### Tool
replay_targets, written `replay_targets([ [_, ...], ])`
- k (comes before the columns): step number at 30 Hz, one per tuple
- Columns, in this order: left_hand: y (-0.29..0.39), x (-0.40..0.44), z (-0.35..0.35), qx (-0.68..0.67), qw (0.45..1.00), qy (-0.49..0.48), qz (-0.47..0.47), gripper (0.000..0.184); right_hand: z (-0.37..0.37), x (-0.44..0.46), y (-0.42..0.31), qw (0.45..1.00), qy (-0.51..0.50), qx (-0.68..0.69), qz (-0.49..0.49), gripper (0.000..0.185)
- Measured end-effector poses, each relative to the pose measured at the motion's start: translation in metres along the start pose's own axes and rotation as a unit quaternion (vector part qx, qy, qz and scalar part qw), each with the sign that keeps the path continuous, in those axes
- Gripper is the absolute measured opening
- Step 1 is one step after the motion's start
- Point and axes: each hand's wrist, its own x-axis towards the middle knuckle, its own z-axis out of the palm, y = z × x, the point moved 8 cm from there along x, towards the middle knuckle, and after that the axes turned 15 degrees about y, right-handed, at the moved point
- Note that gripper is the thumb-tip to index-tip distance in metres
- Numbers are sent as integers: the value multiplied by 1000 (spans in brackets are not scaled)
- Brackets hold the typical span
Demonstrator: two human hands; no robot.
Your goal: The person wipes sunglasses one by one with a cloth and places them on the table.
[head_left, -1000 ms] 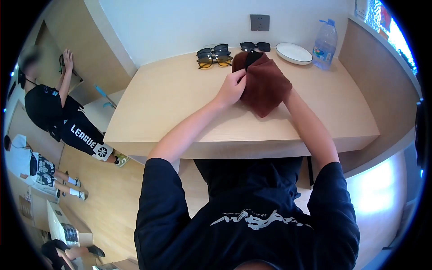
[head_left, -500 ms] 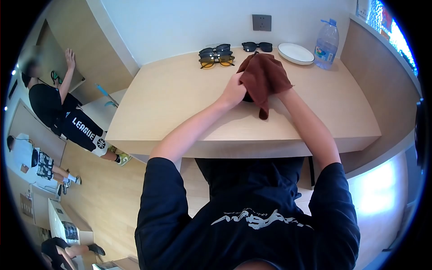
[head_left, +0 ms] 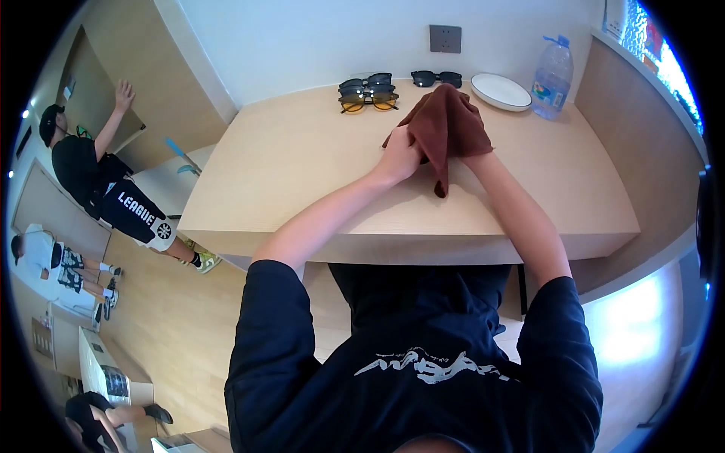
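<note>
A brown cloth point(head_left: 447, 132) is bunched between my two hands above the desk, one corner hanging down toward me. My left hand point(head_left: 400, 157) is closed at the cloth's left side, its fingertips tucked against the fabric. A small dark piece of something pokes out beside those fingers; most of it is covered, so its kind cannot be made out. The cloth drapes over my right hand point(head_left: 477, 159), leaving little more than the wrist in sight; it grips the cloth from the right side.
Behind the cloth lie several pairs of sunglasses point(head_left: 368, 98), another dark pair point(head_left: 436, 78), a white plate point(head_left: 500, 93) and a large water bottle point(head_left: 552, 79). The wooden desk point(head_left: 302, 166) meets a side panel at right. People stand and sit at the left.
The cloth has shifted and refolded, its peak now higher. My left hand has turned slightly, and the dark object below the cloth is now mostly covered. The standing person at left has turned their head.
</note>
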Motion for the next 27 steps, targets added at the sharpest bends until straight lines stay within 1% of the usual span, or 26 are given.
replay_targets([
  [1,1,3,-3,-29,999,17,36,17,-2,2,-6,1000,-15,-6,-22,41],
  [2,-5,7,-4,-27,999,17,38,17,-3,3,-14,998,-33,-8,-45,44],
  [4,-12,15,-16,-6,996,71,45,22,-5,6,-27,996,-57,-7,-71,49],
  [5,-13,14,-16,-4,996,71,45,22,-8,8,-31,996,-56,-6,-70,49],
  [7,-18,15,-18,25,996,85,27,26,6,6,-23,974,-188,-124,-5,42],
  [8,-19,16,-17,26,996,84,27,26,4,9,-24,975,-187,-124,-4,42],
  [10,-13,15,-18,43,993,91,63,25,5,8,-23,957,-230,-177,-5,34],
  [11,-12,15,-19,44,993,89,62,25,4,9,-25,957,-229,-176,-3,34],
  [13,7,17,-18,137,972,84,173,25,1,10,-16,938,-256,-232,34,32],
  [14,10,17,-16,137,972,83,173,25,5,4,-5,938,-255,-232,35,32],
  [15,11,16,-15,123,976,77,161,24,1,6,-3,976,-129,-171,-30,34],
  [16,10,15,-15,108,980,70,149,24,-8,4,-8,990,1,-105,-95,36],
  [17,11,13,-14,108,980,71,150,24,-3,2,-6,990,1,-105,-96,36],
  [19,5,13,-11,80,990,64,97,25,-20,5,5,988,149,-22,-34,35],
  [20,4,14,-12,80,990,65,97,25,-14,4,8,988,149,-21,-35,35],
  [21,1,14,-11,88,990,58,91,25,-5,-4,46,946,160,187,212,38],
  [22,1,14,-11,95,991,52,84,26,14,-22,69,803,153,374,437,40],
  [26,-5,17,-15,105,991,58,65,26,16,-23,75,816,116,356,440,43],
  [27,-12,19,-21,86,992,74,63,26,2,-8,61,953,111,193,205,39],
])
